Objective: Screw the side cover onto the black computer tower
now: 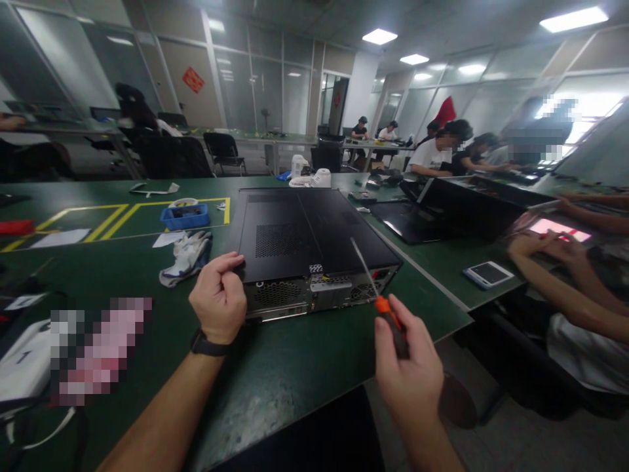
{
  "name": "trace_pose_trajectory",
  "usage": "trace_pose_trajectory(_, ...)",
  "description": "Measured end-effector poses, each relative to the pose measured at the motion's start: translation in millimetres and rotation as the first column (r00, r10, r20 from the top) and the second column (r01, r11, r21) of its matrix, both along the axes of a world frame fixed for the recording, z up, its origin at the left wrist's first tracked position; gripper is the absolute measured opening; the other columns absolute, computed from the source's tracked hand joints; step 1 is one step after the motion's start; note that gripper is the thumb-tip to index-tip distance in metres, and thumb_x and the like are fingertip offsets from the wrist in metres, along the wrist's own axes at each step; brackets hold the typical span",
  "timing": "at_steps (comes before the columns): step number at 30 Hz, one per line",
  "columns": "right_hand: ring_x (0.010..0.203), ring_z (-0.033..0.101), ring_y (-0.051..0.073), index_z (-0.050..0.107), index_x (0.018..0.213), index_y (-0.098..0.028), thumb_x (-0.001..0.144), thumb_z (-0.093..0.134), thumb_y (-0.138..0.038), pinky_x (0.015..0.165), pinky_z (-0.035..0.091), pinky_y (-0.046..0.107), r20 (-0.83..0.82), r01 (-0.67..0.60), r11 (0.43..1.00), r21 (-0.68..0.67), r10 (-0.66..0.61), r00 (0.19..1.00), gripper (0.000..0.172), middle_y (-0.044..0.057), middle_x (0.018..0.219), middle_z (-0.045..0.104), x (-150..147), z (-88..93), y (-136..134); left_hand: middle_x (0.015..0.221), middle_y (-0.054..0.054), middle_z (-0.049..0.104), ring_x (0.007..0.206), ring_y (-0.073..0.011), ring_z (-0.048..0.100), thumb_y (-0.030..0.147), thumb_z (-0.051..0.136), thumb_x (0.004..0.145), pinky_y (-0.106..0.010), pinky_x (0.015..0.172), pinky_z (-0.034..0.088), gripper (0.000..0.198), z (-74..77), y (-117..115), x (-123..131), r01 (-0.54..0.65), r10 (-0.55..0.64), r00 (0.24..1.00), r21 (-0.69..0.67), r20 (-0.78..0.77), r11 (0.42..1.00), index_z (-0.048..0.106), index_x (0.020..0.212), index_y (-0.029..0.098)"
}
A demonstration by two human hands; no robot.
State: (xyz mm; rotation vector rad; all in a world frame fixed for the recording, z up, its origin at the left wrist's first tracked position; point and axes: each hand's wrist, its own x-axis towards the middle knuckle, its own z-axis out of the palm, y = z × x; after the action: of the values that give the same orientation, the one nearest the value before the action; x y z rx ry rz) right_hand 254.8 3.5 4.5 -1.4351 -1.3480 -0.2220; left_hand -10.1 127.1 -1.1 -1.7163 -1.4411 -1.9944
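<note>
One computer case (280, 216) (vented) lies between and beyond both hands (219, 295) (410, 360).

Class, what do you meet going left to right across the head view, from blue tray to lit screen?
Blue tray, left hand, black computer case, right hand, pale-framed device, lit screen.

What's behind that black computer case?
Beyond the computer case, white plastic parts sit on the green table. Anything low against the case's far side is covered from view.

A black band (209, 345) circles the wrist behind the bare left hand (219, 299).
</note>
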Motion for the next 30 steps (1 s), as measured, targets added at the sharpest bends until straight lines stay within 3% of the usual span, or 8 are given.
trace_pose_trajectory(3, 0.074, 0.067, 0.023, 0.070, 0.109, -0.019, 0.095, 0.057, -0.064, 0.071, 0.052, 0.037, -0.220, 0.136, 0.987, -0.089, -0.152, 0.963, 0.049, 0.008, 0.085, 0.072, 39.0, 13.2, 36.6, 0.112, -0.010, 0.080, 0.110, -0.0204, 0.075, 0.017, 0.048, 0.099, -0.038, 0.106, 0.055, 0.029, -0.9, -0.6, -1.5, 0.017, -0.017, 1.000, -0.003, 0.005, 1.000, 0.076, 0.106, 0.015)
trace_pose_trajectory(7, 0.071, 0.057, 0.023, 0.063, 0.086, -0.021, 0.087, 0.046, -0.083, 0.073, 0.043, 0.039, -0.241, 0.230, 0.943, -0.242, -0.288, 0.927, 0.065, 0.006, 0.075, 0.064, 83.8, 32.8, 87.5, 0.120, -0.012, 0.079, 0.116, -0.0222, 0.074, 0.019, 0.053, 0.097, -0.039, 0.109, 0.054, 0.027, -4.6, 1.7, -4.1, 0.015, -0.015, 0.999, -0.006, 0.041, 1.000, 0.073, 0.114, 0.015)
trace_pose_trajectory(13, 0.074, 0.058, 0.022, 0.065, 0.080, -0.020, 0.079, 0.054, -0.079, 0.071, 0.044, 0.036, -0.322, 0.047, 0.952, -0.302, -0.148, 0.935, 0.060, 0.005, 0.075, 0.065, 98.9, 33.2, 139.0, 0.131, -0.017, 0.074, 0.120, -0.0266, 0.071, 0.030, 0.055, 0.096, -0.041, 0.108, 0.055, 0.044, -6.6, 0.7, -6.9, 0.039, 0.001, 0.983, -0.210, 0.186, 0.977, 0.067, 0.134, 0.011)
trace_pose_trajectory(19, 0.068, 0.052, 0.019, 0.057, 0.076, -0.023, 0.076, 0.059, -0.068, 0.068, 0.041, 0.034, -0.328, 0.055, 0.958, -0.282, -0.150, 0.933, 0.045, 0.000, 0.068, 0.058, 88.7, 32.0, 133.4, 0.134, -0.015, 0.074, 0.128, -0.0302, 0.068, 0.037, 0.056, 0.095, -0.044, 0.115, 0.051, 0.049, -2.5, 1.0, -14.1, 0.179, -0.070, 0.951, -0.351, 0.301, 0.919, 0.071, 0.135, 0.012)
trace_pose_trajectory(25, 0.069, 0.056, 0.022, 0.059, 0.076, -0.023, 0.078, 0.058, -0.066, 0.069, 0.042, 0.036, -0.261, 0.061, 0.952, -0.301, -0.143, 0.955, 0.043, 0.003, 0.069, 0.062, 79.7, 39.5, 118.5, 0.146, -0.014, 0.068, 0.138, -0.0337, 0.061, 0.050, 0.069, 0.091, -0.051, 0.123, 0.043, 0.063, -5.4, 7.4, -20.8, 0.463, -0.230, 0.795, -0.315, 0.562, 0.828, 0.066, 0.143, 0.015)
trace_pose_trajectory(28, 0.065, 0.056, 0.022, 0.058, 0.074, -0.024, 0.079, 0.058, -0.065, 0.069, 0.042, 0.036, -0.229, 0.060, 0.946, -0.319, -0.138, 0.964, 0.041, 0.002, 0.066, 0.061, 69.2, 39.0, 108.2, 0.146, -0.013, 0.068, 0.140, -0.0328, 0.060, 0.049, 0.068, 0.090, -0.051, 0.123, 0.043, 0.063, -2.8, 8.7, -28.4, 0.489, -0.232, 0.756, -0.292, 0.613, 0.822, 0.066, 0.143, 0.015)
trace_pose_trajectory(30, 0.062, 0.055, 0.020, 0.057, 0.073, -0.025, 0.082, 0.057, -0.065, 0.069, 0.042, 0.035, -0.210, 0.063, 0.944, -0.323, -0.137, 0.968, 0.041, 0.001, 0.063, 0.059, 58.7, 36.8, 98.5, 0.143, -0.013, 0.070, 0.138, -0.0324, 0.062, 0.046, 0.065, 0.090, -0.049, 0.122, 0.045, 0.058, 1.1, 9.6, -38.7, 0.449, -0.214, 0.788, -0.301, 0.578, 0.842, 0.070, 0.139, 0.015)
